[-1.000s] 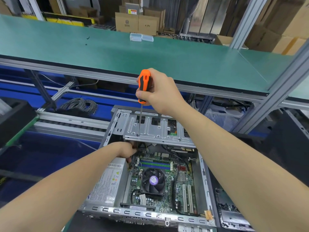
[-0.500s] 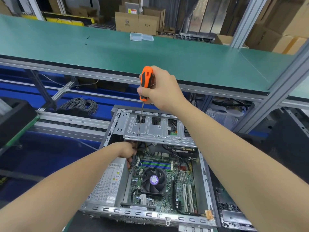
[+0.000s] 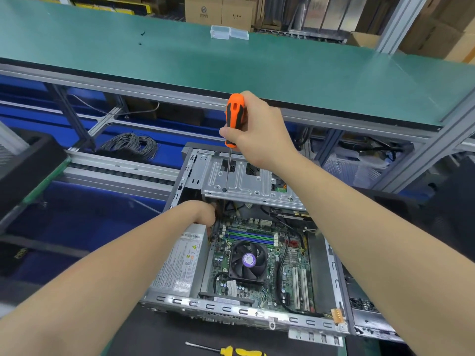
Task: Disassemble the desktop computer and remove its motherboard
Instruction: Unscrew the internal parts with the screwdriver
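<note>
right hand point(image 3: 259, 129) grips orange screwdriver point(image 3: 234, 111) | power-supply label point(image 3: 180, 265) (print too blurred)

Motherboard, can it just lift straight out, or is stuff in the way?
Not yet. The metal drive cage covers the far edge of the motherboard, and black cables cross over it.

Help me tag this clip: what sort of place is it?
Probably an electronics workshop or factory line: a long green-matted bench on aluminium framing, cartons stacked behind, and an opened computer under a screwdriver.
</note>
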A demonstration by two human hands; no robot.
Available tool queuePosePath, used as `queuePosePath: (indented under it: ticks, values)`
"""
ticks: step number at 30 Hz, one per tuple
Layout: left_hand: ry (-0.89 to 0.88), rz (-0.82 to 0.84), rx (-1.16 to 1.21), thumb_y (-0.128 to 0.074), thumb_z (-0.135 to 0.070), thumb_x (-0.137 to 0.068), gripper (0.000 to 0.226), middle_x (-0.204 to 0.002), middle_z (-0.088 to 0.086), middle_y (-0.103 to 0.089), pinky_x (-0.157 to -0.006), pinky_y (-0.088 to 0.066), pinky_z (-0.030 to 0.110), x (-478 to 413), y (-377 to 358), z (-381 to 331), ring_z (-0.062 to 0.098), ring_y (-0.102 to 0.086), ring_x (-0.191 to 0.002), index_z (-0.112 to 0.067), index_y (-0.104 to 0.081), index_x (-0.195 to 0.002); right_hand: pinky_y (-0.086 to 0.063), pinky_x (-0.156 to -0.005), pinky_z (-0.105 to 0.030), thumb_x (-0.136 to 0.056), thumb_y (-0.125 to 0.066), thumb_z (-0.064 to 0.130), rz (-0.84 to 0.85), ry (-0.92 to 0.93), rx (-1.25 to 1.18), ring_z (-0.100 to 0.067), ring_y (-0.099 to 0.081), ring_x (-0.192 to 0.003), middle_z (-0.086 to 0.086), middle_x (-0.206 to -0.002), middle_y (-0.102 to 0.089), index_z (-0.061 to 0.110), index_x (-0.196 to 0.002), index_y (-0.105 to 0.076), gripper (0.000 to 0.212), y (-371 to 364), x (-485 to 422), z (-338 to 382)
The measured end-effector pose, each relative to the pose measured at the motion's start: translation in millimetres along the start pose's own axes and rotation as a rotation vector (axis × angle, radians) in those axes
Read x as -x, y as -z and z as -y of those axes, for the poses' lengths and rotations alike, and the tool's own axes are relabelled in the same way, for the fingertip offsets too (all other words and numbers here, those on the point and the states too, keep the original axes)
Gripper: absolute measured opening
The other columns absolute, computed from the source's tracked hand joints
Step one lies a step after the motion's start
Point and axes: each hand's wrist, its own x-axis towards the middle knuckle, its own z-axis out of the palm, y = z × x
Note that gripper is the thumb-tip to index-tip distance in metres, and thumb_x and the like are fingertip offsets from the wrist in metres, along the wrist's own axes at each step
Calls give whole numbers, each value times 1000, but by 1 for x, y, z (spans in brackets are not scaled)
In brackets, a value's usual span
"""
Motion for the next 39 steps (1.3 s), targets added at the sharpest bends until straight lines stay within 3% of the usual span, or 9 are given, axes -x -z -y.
queuePosePath:
  ticks: [6,10,17,19,23,28,33,37,39]
  values:
    - [-38,26,-85,-57,-9,-103,65,-155,18,-46,-79,-48,33,1,2,-2,24,-49,-102,-1,-25,-160,-36,-54,-11,-89,-77,32,-9,11,37,-8,-49,-70,2,-84,-61,19,-98,-52,30,-3,-2,3]
    - [-56,26,-111,-61,-10,-102,69,-157,16,-43,-98,-50,37,0,0,-2,29,-57,-121,-1,-24,-160,-36,-57,-17,-90,-77,31,19,18,43,-15,-54,-75,0,-89,-64,18,-101,-53,29,-7,-2,5]
    - [-28,42,-152,-59,-9,-102,62,-154,16,-46,-73,-45,30,-3,1,-2,20,-51,-87,3,-32,-156,-53,-72,-31,-91,-77,29,23,-7,23,-25,-64,-84,-5,-94,-68,12,-106,-55,31,-13,3,4]
    - [-17,45,-158,-57,-8,-102,62,-152,17,-48,-68,-44,29,-5,1,-1,19,-50,-80,3,-31,-157,-53,-71,-30,-91,-77,29,18,-14,15,-25,-64,-84,-5,-94,-68,12,-106,-55,32,-13,2,3]
    - [-24,27,-150,-55,-7,-102,58,-155,15,-46,-82,-49,34,-6,0,-1,26,-56,-109,0,-34,-156,-50,-66,-23,-91,-77,29,5,-14,22,-23,-63,-82,-4,-93,-66,12,-107,-54,32,-13,3,3]
    - [-30,31,-154,-54,-9,-103,49,-155,14,-47,-85,-42,31,-7,-1,0,21,-47,-104,2,-44,-150,-48,-63,-20,-92,-76,28,-13,-18,19,-23,-62,-81,-6,-92,-65,14,-107,-54,30,-13,6,1]
    - [-38,38,-138,-54,-8,-103,50,-157,13,-44,-105,-48,37,-6,0,0,30,-54,-133,2,-44,-151,-46,-64,-18,-91,-76,26,-31,-8,0,-23,-62,-81,-6,-91,-67,15,-105,-54,28,-12,8,2]
    - [-56,33,-171,-50,-5,-103,51,-153,14,-49,-85,-45,33,-2,1,-2,24,-51,-105,-5,-43,-154,-45,-63,-17,-91,-76,27,-32,-2,6,-22,-62,-82,-5,-90,-67,15,-104,-53,29,-11,8,4]
    - [-55,32,-179,-50,-5,-103,52,-152,14,-49,-85,-44,33,-1,2,-2,23,-48,-102,-6,-41,-155,-44,-62,-15,-91,-76,27,-35,-5,12,-21,-61,-82,-5,-90,-67,14,-105,-54,29,-11,9,4]
